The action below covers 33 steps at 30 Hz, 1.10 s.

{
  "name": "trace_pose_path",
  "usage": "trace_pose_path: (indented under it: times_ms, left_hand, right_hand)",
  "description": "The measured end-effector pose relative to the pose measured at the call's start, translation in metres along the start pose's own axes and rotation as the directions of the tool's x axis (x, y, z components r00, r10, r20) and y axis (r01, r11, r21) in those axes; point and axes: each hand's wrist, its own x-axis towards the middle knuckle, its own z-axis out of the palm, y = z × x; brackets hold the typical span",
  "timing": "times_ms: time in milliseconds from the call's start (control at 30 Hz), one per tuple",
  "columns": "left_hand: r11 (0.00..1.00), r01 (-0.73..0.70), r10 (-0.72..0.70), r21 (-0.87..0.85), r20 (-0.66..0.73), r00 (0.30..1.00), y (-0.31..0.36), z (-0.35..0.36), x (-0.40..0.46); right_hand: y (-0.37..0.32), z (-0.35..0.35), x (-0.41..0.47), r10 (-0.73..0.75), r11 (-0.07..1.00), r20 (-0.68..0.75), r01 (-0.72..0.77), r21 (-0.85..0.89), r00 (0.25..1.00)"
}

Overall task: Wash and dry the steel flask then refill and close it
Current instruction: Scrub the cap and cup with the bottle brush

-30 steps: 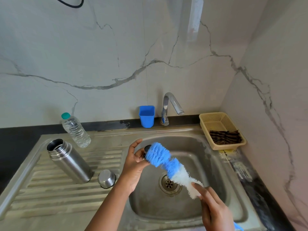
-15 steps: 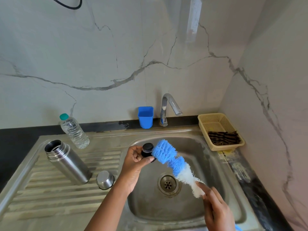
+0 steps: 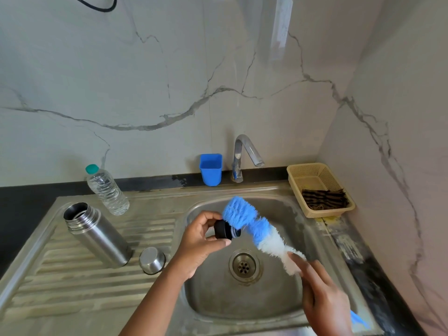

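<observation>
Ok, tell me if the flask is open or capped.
Open: the flask stands uncapped on the drainboard, its mouth bare; the left hand holds the stopper.

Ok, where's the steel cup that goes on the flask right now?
In the head view, the steel cup sits upside down on the draining board, left of the sink, beside the base of the open flask.

a home kitchen: steel sink [image 3: 303,321] with drainboard, tap [image 3: 244,154], marble-look wall tiles [image 3: 169,69].

Open steel flask [image 3: 97,235] stands on drainboard [image 3: 72,275].
</observation>
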Motion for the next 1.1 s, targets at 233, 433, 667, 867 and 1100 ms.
trace_pose_path:
  times_ms: [233, 433, 667, 867, 1100]
  left_hand:
    - [0.997, -0.067, 0.068, 0.024, -0.039, 0.997, 0.001, 0.001, -0.002]
    - [0.995, -0.097, 0.097, -0.004, -0.004, 0.995, -0.001, -0.004, -0.003]
    - [0.988, -0.063, 0.073, -0.14, 0.061, 0.995, 0.001, -0.009, -0.007]
    - [0.964, 0.03, 0.012, -0.263, 0.157, 0.988, 0.005, -0.018, -0.008]
    - [0.835, -0.011, 0.037, -0.55, 0.036, 0.999, 0.005, -0.015, -0.009]
  right_hand:
    - [0.013, -0.01, 0.003, -0.119, 0.993, 0.082, 0.118, 0.023, 0.99]
    - [0.012, -0.01, 0.004, -0.049, 0.999, 0.118, 0.05, -0.002, 0.992]
    - [0.007, -0.004, 0.0, 0.034, 0.996, 0.18, -0.05, 0.08, 0.983]
    - [0.01, 0.008, -0.005, 0.028, 0.944, 0.193, -0.09, 0.318, 0.981]
    - [0.003, 0.02, -0.007, 0.121, 0.88, 0.2, -0.198, 0.431, 0.972]
